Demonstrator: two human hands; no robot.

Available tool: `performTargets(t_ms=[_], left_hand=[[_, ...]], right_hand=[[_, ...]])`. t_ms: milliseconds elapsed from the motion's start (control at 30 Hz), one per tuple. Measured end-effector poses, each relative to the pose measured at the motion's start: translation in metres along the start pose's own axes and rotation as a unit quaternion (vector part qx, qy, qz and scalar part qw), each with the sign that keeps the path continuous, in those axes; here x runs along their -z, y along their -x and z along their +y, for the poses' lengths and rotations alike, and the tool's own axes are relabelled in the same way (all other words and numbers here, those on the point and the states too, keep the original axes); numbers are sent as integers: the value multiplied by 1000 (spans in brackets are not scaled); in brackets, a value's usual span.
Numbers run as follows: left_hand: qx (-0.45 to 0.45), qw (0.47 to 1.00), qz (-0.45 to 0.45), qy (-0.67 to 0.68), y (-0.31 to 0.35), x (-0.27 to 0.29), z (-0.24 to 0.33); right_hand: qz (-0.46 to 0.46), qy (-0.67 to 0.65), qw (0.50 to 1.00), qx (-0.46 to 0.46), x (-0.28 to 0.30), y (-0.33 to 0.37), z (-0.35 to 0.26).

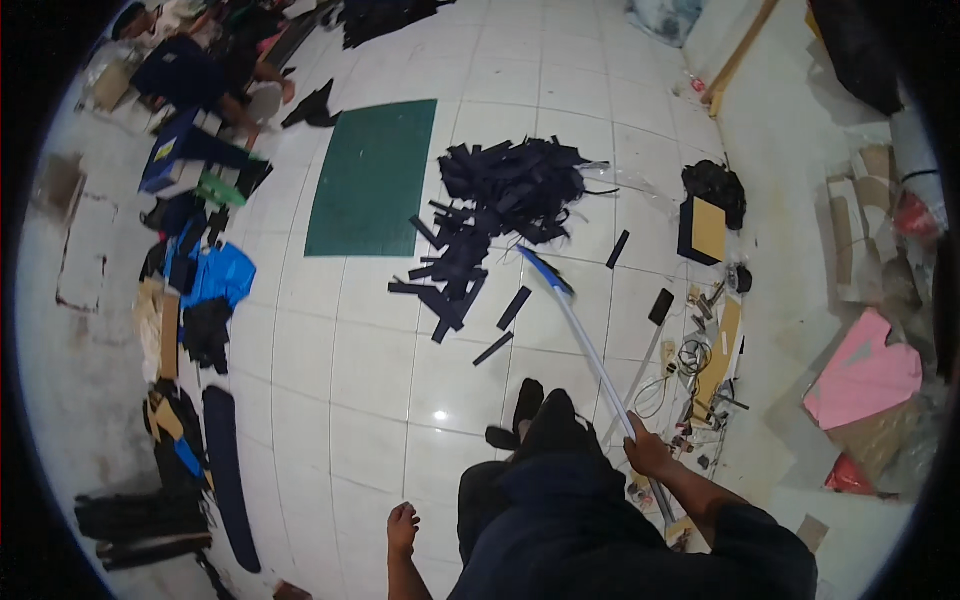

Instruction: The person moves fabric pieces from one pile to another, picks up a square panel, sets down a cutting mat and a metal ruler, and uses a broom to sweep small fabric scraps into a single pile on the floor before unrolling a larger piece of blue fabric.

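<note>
- R hand [648, 452] is closing its grip on long pale pole [590, 345], angling blue head [545, 270] toward dark fabric strips [480, 230] on floor [370, 390].
- L hand [402, 528] is hanging free, fingers loosely curled, holding nothing.

Bright even overhead light; small glare spot on white floor tiles [437, 413]; strong fisheye bending, black vignette at rim; slight softness.

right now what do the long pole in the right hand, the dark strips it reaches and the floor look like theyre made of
Long pole: pale, straight and smooth, probably metal or plastic tube with a blue head; unclear which.
Dark strips: navy, flat, matte, lying limp in a heap, likely fabric or thin foam.
Floor: white glazed tile, with grout lines and a lamp glint.
Right hand grips the pole.
</note>
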State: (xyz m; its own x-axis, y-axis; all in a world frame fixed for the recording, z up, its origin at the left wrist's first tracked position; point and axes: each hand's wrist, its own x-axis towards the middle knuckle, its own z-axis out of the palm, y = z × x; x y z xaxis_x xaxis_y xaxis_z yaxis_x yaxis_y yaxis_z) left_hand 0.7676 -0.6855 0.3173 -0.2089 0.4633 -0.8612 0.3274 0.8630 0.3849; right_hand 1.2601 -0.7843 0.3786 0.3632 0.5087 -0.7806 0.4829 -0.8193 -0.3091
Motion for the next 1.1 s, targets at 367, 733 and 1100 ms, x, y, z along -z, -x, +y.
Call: performTargets(t_ms=[367,733,1100], left_hand=[[33,996,-1,77,1,-6,-85],[105,955,152,230,38,-49,-95],[113,979,42,167,63,-222,15]], right_hand=[[-346,8,937,52,-19,-43,-122],[-95,222,957,158,139,-169,-125],[-475,2,860,188,61,-230,-242]])
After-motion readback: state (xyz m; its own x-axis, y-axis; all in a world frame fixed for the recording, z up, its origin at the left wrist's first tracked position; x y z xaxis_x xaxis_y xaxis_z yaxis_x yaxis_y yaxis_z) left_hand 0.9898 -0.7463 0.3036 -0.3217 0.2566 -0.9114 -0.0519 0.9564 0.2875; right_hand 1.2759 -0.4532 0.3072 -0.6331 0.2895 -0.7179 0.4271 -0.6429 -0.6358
